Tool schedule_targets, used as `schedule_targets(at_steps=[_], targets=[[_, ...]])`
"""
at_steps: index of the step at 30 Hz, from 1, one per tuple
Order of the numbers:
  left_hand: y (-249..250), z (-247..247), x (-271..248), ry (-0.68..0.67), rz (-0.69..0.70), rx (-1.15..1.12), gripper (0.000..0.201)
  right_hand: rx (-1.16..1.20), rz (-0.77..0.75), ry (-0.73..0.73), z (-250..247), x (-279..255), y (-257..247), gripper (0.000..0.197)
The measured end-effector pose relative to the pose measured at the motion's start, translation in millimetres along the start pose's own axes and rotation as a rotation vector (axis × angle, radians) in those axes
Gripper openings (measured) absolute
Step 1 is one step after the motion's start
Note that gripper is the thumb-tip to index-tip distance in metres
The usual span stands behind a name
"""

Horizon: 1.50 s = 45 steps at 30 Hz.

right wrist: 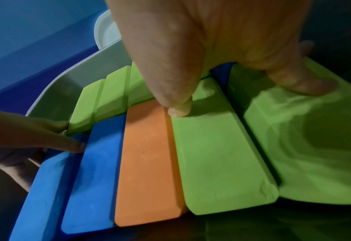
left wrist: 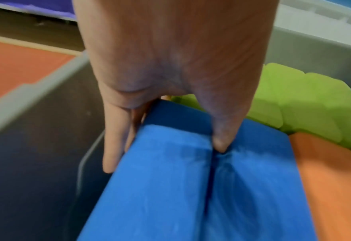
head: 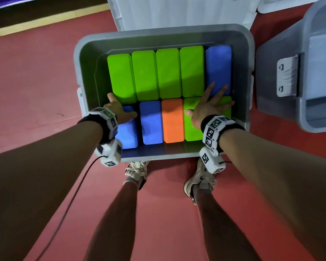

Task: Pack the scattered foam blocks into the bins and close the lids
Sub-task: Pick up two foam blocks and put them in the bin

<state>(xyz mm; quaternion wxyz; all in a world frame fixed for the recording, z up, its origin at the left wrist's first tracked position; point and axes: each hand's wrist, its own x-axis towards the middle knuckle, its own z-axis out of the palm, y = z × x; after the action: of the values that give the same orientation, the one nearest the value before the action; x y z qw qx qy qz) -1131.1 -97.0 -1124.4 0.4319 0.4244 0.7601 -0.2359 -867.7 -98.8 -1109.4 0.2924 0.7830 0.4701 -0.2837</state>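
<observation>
An open grey bin [head: 158, 32] on the red floor holds two rows of foam blocks. The back row is several green blocks [head: 145, 74] and one blue block [head: 217, 66]. In the front row my left hand [head: 117, 110] pinches the leftmost blue block [head: 127, 134] [left wrist: 160, 187], fingers down its left side by the bin wall. The thumb is in the gap to the second blue block [head: 151, 123]. An orange block [head: 172, 121] follows. My right hand [head: 205, 108] lies flat with spread fingers on the two front green blocks [head: 192, 129] [right wrist: 217, 159].
A second grey bin [head: 309, 72] with a white latch [head: 288, 76] stands close on the right. A white ribbed plastic piece [head: 177, 12] rises behind the bin. My shoes [head: 137, 172] are against its front edge, and a black cable [head: 73, 194] hangs by my left arm.
</observation>
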Motion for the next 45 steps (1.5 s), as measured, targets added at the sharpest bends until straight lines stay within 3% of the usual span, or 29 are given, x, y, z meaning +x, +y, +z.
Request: schedule_targets(at_steps=[9, 19, 22, 25, 31, 35, 37, 42, 45], targets=[[-4.6, -7.1, 13.5, -0.034, -0.137, -0.015, 0.131, 0.030, -0.017, -0.006, -0.2, 1.0, -4.7, 0.126], [-2.4, -15.7, 22.6, -0.073, -0.038, -0.097, 0.131, 0.088, 0.020, 0.022, -2.7, -6.0, -11.8, 0.122], [-7.7, -18.0, 23.1, -0.093, 0.042, -0.110, 0.118, 0.089, 0.031, 0.027, 1.0, -3.7, -12.0, 0.120], [-12.9, -15.1, 20.1, -0.084, 0.096, 0.020, 0.114, 0.080, 0.021, 0.022, 7.5, -4.0, -9.7, 0.117], [-17.5, -6.2, 21.1, 0.019, 0.140, 0.032, 0.103, 0.104, 0.029, 0.054, 17.0, 3.1, -11.5, 0.099], [-8.5, -8.2, 13.6, -0.014, 0.143, 0.260, 0.099, 0.076, 0.012, -0.052, 11.9, -1.2, -2.5, 0.118], [3.3, -21.3, 4.2, -0.016, 0.182, 0.394, 0.086, 0.039, -0.019, -0.088, 0.1, -2.6, 0.5, 0.117], [29.6, -47.3, -16.1, -0.004, 0.251, 0.565, 0.051, 0.056, -0.067, -0.130, -22.9, -6.8, 13.2, 0.098], [47.4, -62.7, -34.1, -0.072, 0.212, 0.525, 0.041, 0.094, -0.115, -0.093, -35.4, -29.9, 28.8, 0.071]])
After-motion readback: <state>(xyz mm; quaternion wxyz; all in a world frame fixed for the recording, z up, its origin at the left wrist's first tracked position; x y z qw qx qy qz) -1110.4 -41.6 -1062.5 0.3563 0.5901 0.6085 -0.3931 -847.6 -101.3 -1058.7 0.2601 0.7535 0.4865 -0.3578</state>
